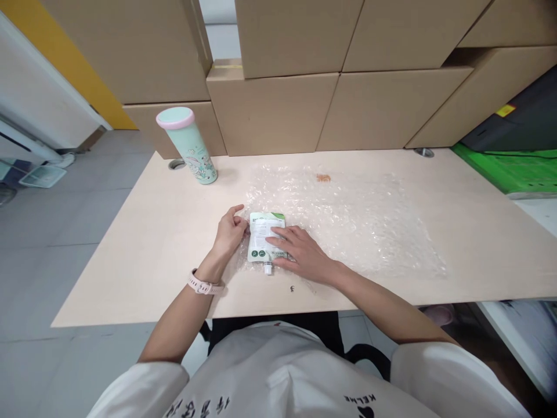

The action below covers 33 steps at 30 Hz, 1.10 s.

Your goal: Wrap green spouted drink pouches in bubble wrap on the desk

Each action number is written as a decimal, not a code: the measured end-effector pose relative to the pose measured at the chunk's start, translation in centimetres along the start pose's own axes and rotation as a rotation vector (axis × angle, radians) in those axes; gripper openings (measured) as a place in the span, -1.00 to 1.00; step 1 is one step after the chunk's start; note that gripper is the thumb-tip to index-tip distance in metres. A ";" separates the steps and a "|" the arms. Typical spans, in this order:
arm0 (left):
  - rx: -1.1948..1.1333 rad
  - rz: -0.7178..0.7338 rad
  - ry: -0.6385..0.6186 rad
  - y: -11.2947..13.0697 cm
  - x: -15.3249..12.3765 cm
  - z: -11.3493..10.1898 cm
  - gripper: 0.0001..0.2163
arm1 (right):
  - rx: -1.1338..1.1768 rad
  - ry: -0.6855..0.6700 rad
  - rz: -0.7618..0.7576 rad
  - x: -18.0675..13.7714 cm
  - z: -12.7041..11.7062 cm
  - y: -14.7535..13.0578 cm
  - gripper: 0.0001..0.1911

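A white and green spouted pouch (263, 239) lies flat on the left end of a clear bubble wrap sheet (348, 220) spread over the light wooden table (130, 244). My right hand (300, 253) rests on the pouch's right side, fingers stretched flat over it. My left hand (230, 232), with a pink watch on the wrist, sits at the pouch's left edge, fingers curled in a pinch on the edge of the bubble wrap.
A mint green tumbler with a pink lid (188, 145) stands at the table's back left beside a cable hole (176, 164). Stacked cardboard boxes (278, 104) line the far edge. A small orange scrap (322, 177) lies on the wrap. A green mat (513, 171) is at right.
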<state>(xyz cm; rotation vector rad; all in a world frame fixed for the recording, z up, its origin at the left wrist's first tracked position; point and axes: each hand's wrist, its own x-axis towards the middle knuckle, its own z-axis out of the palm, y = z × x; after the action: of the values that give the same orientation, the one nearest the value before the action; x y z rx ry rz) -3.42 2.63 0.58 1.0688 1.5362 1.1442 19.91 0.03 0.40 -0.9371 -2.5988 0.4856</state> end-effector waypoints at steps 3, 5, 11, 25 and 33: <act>0.008 -0.006 0.004 0.2 -0.1 0.0 -0.43 | -0.016 0.017 0.044 0.1 0.2 -0.1 -0.52; 0.009 -0.017 0.013 0.3 -0.2 0.1 -0.43 | -0.022 0.017 0.058 0.2 0.3 -0.1 -0.53; -0.091 -0.058 0.011 0.4 -0.1 0.0 -0.40 | 0.085 0.008 0.075 0.2 -0.1 -0.1 -0.52; -0.173 -0.108 -0.025 0.3 0.7 0.2 -0.75 | 0.881 0.234 0.510 0.6 -1.0 1.7 -0.76; -0.088 -0.065 0.023 0.1 0.7 0.8 -0.79 | 0.999 0.267 0.651 0.7 -1.6 1.4 -0.78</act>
<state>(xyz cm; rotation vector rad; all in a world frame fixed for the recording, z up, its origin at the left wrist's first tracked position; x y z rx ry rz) -2.81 3.43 0.47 0.9434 1.5133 1.1721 20.79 1.82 1.37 -1.2718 -1.4122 1.4944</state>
